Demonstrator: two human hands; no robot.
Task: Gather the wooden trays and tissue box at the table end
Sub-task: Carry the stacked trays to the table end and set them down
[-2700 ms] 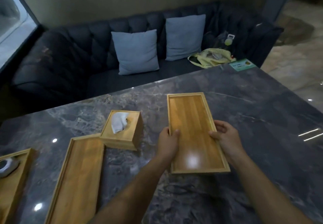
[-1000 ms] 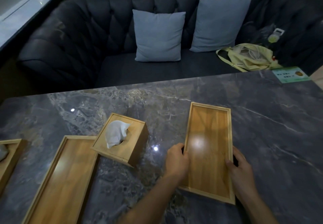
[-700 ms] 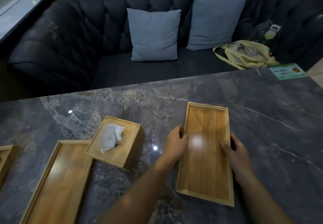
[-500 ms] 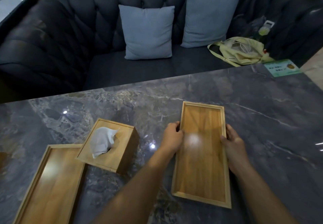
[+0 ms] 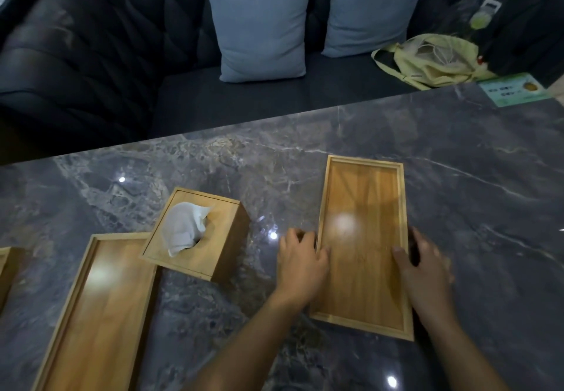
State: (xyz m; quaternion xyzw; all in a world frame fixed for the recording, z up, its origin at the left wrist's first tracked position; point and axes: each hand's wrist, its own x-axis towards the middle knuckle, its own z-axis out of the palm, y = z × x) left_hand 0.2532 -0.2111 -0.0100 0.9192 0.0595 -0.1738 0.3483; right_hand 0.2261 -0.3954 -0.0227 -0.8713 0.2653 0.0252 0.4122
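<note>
An empty wooden tray (image 5: 363,222) lies flat on the dark marble table (image 5: 476,207), long side pointing away from me. My left hand (image 5: 300,264) grips its left rim and my right hand (image 5: 422,264) grips its right rim, both near the tray's middle. A wooden tissue box (image 5: 198,231) with a white tissue sticking out stands to the left of that tray. A second wooden tray (image 5: 100,308) lies at the lower left, its far corner touching the tissue box. The edge of a third tray (image 5: 4,271) shows at the far left.
A dark tufted sofa (image 5: 91,60) runs along the table's far side with two grey-blue cushions (image 5: 259,27). A pale yellow bag (image 5: 433,57) lies on the seat at the right. A green card (image 5: 515,89) sits on the table's far right corner.
Both hands have kept hold of the tray and slid back along its rims toward me. The tray sits a little farther right and away from the tissue box than 2.7 s ago.
</note>
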